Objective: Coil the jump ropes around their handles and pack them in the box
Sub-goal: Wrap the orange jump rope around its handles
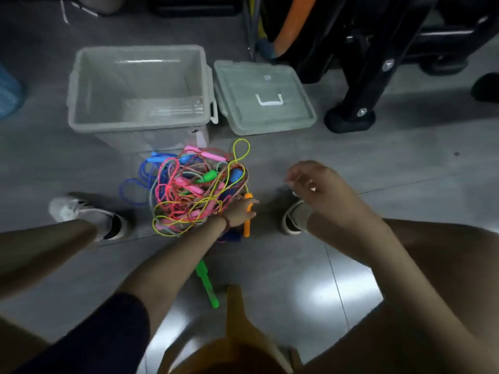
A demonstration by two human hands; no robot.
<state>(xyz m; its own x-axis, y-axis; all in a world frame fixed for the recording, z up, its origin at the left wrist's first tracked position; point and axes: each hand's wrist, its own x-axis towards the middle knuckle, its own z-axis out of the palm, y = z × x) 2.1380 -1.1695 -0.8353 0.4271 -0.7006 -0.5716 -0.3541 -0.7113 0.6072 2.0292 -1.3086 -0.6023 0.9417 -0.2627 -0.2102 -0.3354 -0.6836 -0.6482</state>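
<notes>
Plastic cords in pink, yellow, blue and green lie knotted in one loose pile of jump ropes (194,190) on the grey floor (378,163), just in front of the clear box (135,126). That box stands open with nothing in it, its lid (243,85) beside it. From the head view, the left hand (239,211) reaches across to the pile's right edge and curls round an orange handle (247,228). Raised nearby, the right hand (318,187) has its fingers bent but is too blurred to tell whether it pinches anything. One green handle (206,284) lies apart, nearer the person. These ropes look light, limp and springy, likely to snag on one another. So the rigid handles seem the sound place to hold while drawing each cord free; pulling on loops would probably tighten the tangle.
</notes>
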